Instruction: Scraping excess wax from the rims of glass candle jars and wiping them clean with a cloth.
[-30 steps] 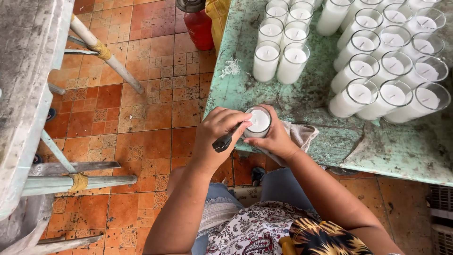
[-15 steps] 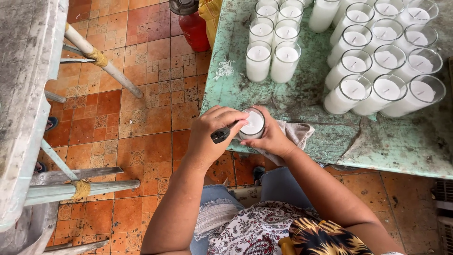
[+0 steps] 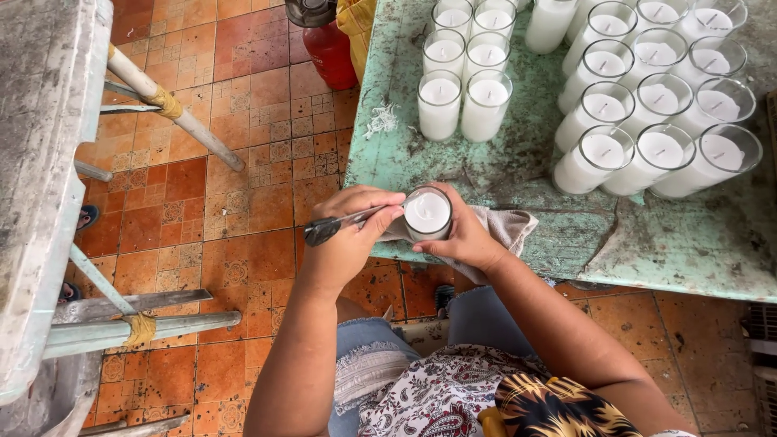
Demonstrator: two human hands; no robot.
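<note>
My right hand point(image 3: 469, 235) grips a glass candle jar point(image 3: 426, 214) filled with white wax, held at the near edge of the worn green table point(image 3: 518, 174). A beige cloth point(image 3: 510, 225) lies under that hand. My left hand point(image 3: 348, 231) holds a thin metal tool with a black handle point(image 3: 322, 231), its tip against the jar's left rim. Groups of similar white candle jars stand behind: a small cluster point(image 3: 461, 81) at the middle and a larger one point(image 3: 655, 105) at the right.
A red canister point(image 3: 328, 44) and a yellow bag point(image 3: 356, 20) stand on the orange tiled floor point(image 3: 243, 178) left of the table. A grey bench with taped metal legs point(image 3: 48, 178) fills the left side. White wax scraps point(image 3: 379, 121) lie on the table.
The tool has swung outward, so its black handle now points left, away from the jar. The jar sits slightly tilted toward me; the view shifted a little left.
</note>
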